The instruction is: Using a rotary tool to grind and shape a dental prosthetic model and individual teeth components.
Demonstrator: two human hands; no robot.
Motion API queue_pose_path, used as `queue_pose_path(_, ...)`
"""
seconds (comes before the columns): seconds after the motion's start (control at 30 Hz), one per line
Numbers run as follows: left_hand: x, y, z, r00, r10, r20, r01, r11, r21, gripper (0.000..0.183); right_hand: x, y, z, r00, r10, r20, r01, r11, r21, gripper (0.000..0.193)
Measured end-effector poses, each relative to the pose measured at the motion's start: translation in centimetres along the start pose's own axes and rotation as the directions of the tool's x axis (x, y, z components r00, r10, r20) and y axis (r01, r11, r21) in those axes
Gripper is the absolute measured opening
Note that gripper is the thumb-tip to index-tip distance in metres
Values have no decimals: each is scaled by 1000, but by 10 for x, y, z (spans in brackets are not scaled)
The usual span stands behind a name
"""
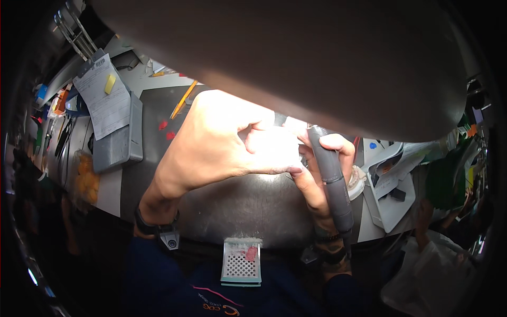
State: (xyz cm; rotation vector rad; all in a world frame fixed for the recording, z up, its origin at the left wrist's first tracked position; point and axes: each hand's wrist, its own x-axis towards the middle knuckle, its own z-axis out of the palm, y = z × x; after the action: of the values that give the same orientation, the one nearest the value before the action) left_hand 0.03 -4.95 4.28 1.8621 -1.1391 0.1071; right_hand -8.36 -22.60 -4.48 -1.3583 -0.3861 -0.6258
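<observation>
My right hand (312, 182) is wrapped round a black pen-like rotary handpiece (331, 179), its upper end near my left fingertips. My left hand (211, 137) reaches in from the left with thumb and fingers pinched together, close to the right hand. Strong light washes out the fingertips, so whatever lies between them cannot be made out. The working end of the handpiece is lost in the glare as well. Just right of the right hand, a pale dental cast (357, 182) is partly visible on the bench.
A large dark rounded cover (296, 58) hangs over the hands. At the near edge sits a perforated tray (241, 267) with pink residue. Left are a grey bin (134, 132) with papers, a yellow pencil (183, 100) and red bits (163, 125). A white tray (376, 203) stands right.
</observation>
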Motion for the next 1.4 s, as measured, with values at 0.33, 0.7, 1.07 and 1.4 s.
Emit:
queue_pose_path(0.33,2,-2,5,999,23,-31,-20,997,80,45,0,2,3,1000,31,4,-31,998,55,53)
queue_pose_path(0.7,0,-5,1,994,-106,40,100,987,124,49,0,-1,9,976,215,39,-217,975,55,49)
queue_pose_path(1.07,2,-12,3,993,-102,55,95,988,120,49,0,5,5,989,137,50,-139,989,43,44)
queue_pose_path(1.4,5,-19,1,994,14,111,7,984,-179,33,6,-3,0,994,103,-28,-102,994,46,40)
